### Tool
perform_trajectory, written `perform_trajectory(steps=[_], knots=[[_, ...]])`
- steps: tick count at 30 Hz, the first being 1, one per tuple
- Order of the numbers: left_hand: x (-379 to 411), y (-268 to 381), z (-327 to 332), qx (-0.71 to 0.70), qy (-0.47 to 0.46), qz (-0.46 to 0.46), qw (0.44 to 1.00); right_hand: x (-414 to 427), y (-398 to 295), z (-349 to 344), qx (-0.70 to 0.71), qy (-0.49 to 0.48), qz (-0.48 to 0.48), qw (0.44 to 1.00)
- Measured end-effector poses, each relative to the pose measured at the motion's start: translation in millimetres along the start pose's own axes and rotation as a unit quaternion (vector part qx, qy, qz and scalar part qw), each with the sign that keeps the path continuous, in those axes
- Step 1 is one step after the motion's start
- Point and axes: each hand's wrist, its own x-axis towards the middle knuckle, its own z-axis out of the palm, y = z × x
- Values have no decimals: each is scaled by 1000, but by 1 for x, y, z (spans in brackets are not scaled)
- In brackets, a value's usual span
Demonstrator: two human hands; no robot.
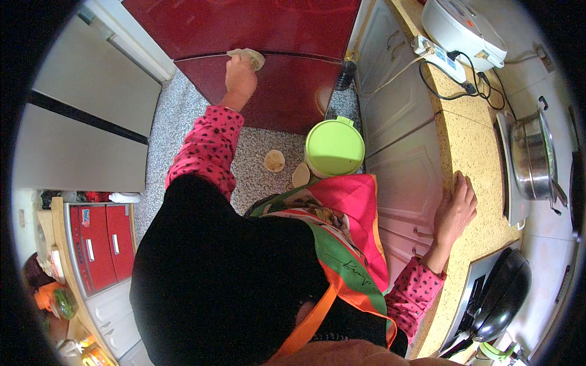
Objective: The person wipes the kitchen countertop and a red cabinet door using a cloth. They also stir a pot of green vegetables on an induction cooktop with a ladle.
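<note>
My left hand [240,80] is closed on a pale folded cloth [257,59] and presses it against a glossy red panelled front [284,87], at the seam between its upper and lower panels. My right hand [458,210] rests with bent fingers on the front edge of the speckled yellow countertop [458,137] and holds nothing that I can see. Between my arms, a round bin with a light green lid [335,147] stands on the speckled floor. Two small pale rounded things [274,161] lie beside it; what they are is unclear.
On the right counter are a white rice cooker [462,32], a power strip [439,59] with cords, a steel pot [531,155] and a black wok [501,297] on a hob. Grey cabinet doors [398,169] stand below. Grey tall doors [91,137] and a red-fronted appliance [98,247] are left.
</note>
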Motion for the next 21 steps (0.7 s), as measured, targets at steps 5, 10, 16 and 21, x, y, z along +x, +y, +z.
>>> perform_trajectory(steps=[5,10,16,21], knots=[[-6,35,7,-59,12,23,998,0,1,1,6,0,2,1000],[-15,77,13,-86,3,48,995,-1,3,2,-6,-8,5,1000],[-26,123,24,-142,45,110,983,-2,6,6,-12,2,-1,1000],[-32,159,28,-159,24,136,977,-1,4,4,-9,-16,10,1000]])
